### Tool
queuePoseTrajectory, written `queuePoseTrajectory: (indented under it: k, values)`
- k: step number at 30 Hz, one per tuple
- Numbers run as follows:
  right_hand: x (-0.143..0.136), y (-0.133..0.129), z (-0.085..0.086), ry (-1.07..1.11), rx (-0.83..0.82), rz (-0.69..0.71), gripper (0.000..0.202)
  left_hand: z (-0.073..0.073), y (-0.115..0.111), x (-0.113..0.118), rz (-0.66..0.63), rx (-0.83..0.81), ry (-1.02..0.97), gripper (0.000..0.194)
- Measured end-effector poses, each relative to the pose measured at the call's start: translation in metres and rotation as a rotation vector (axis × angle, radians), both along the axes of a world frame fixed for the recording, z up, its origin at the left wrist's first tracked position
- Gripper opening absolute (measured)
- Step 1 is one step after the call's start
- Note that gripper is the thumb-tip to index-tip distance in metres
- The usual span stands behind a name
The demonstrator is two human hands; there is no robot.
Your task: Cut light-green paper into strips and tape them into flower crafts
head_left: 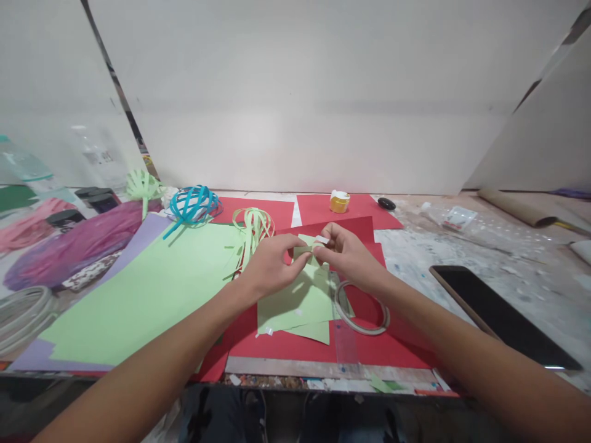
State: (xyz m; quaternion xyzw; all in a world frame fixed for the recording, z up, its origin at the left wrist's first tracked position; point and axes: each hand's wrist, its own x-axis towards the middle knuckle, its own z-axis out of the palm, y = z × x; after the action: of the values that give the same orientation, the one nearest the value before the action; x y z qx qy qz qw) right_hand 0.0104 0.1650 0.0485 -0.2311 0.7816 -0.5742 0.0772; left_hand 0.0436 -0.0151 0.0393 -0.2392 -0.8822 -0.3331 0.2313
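Observation:
My left hand pinches a small piece of light green paper between thumb and forefinger. Opposite it, my right hand is closed at the same piece, and a small white strip sticks out by its fingers. Below both hands lie light green paper sheets on red paper. A roll of double-sided tape lies under my right wrist, partly over a clear ruler. Beside my left hand is a bundle of green paper strips. The fingertips partly hide the held piece.
Large green sheets lie at left, with a blue woven paper ornament behind. A yellow jar stands at the back. On the right are a phone or tablet and a plastic bottle. A metal ruler runs along the front edge.

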Motion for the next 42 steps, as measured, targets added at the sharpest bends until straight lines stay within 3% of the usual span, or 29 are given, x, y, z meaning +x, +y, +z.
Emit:
queuePoseTrajectory:
  k: [4, 10, 13, 26, 31, 37, 39, 42]
  values:
    - [0.002, -0.001, 0.001, 0.044, 0.011, -0.008, 0.025, -0.001, 0.002, 0.001, 0.007, 0.051, -0.041, 0.011]
    - [0.005, 0.0, 0.006, -0.072, -0.028, 0.012, 0.024, 0.0, 0.006, 0.004, -0.008, 0.134, 0.025, 0.009]
    - [0.005, 0.001, 0.005, -0.082, -0.024, 0.044, 0.029, 0.002, 0.007, 0.004, 0.058, 0.176, -0.014, 0.009]
    - [0.006, -0.002, -0.002, 0.07, -0.088, -0.052, 0.027, 0.006, 0.009, 0.004, 0.044, 0.263, -0.278, 0.017]
    - [0.009, -0.005, -0.004, 0.182, -0.108, -0.098, 0.028, 0.007, 0.008, 0.006, 0.076, 0.242, -0.226, 0.014]
    - [0.005, -0.005, -0.006, -0.066, -0.206, -0.047, 0.028, 0.008, 0.014, 0.014, -0.02, 0.202, 0.076, 0.011]
    - [-0.005, -0.001, -0.01, -0.096, -0.173, -0.057, 0.029, 0.008, 0.016, 0.015, -0.02, 0.265, 0.051, 0.01]
    - [-0.018, 0.009, -0.014, 0.029, 0.023, -0.14, 0.029, 0.006, 0.013, 0.01, -0.027, 0.449, -0.193, 0.009]
